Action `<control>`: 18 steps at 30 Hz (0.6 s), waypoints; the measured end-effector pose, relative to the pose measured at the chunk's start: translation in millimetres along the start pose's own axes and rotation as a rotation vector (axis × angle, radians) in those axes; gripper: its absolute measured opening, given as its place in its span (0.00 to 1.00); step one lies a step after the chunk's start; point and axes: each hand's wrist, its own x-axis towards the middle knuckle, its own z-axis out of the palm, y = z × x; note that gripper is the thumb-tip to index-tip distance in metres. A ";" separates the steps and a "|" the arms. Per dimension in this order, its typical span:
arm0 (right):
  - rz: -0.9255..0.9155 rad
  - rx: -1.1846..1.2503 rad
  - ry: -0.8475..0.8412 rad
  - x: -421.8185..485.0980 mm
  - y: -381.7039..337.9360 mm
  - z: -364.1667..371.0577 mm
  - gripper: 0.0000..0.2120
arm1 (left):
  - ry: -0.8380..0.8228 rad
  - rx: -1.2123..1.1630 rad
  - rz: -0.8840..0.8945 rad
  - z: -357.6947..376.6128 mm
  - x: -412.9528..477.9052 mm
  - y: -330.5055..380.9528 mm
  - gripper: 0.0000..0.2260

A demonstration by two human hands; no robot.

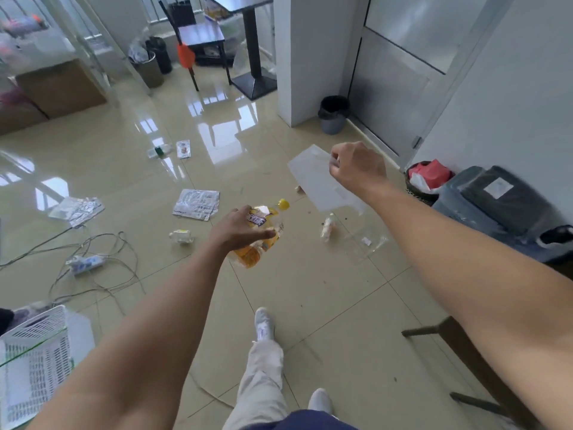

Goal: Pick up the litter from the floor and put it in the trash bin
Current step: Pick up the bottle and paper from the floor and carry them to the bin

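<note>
My left hand (240, 228) grips a plastic bottle (263, 240) with a yellow cap and orange label, held above the floor. My right hand (356, 166) pinches a clear plastic sheet (319, 184) that hangs in the air. Litter lies on the tiled floor: a silver wrapper (197, 203), a crumpled foil bag (77, 209), a small white crumpled piece (182, 236), a small bottle (159, 150) beside a packet (183, 148), a pale wrapper (328, 228) and a clear bag (366, 242). A grey trash bin with a dark lid (496, 206) stands at the right.
A small wire basket (426, 181) with red and white waste sits by the grey bin. A dark bucket (333, 114) stands by the pillar. A power strip with cables (86, 263) lies left. A white crate (34, 361) is at lower left, a stool (465, 346) at lower right.
</note>
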 end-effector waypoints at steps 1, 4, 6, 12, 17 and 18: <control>0.003 -0.014 -0.004 20.3 -4.6 5.8 0.06 | -0.008 0.000 0.009 -8.9 20.9 -4.0 0.38; 0.024 -0.043 -0.018 81.6 -18.8 18.6 0.07 | -0.036 0.007 0.045 -38.5 83.9 -12.2 0.37; 0.043 -0.051 -0.022 119.3 -28.0 22.8 0.06 | -0.044 0.020 0.060 -60.3 120.8 -14.0 0.40; 0.094 -0.054 0.016 217.0 -35.0 24.3 0.07 | -0.053 0.071 0.112 -119.1 218.2 -0.2 0.42; 0.145 -0.035 0.048 306.6 -7.6 31.9 0.06 | -0.080 0.115 0.149 -150.4 311.7 22.7 0.42; 0.159 -0.028 0.052 324.5 -0.1 36.7 0.06 | -0.081 0.136 0.154 -154.9 331.9 27.2 0.42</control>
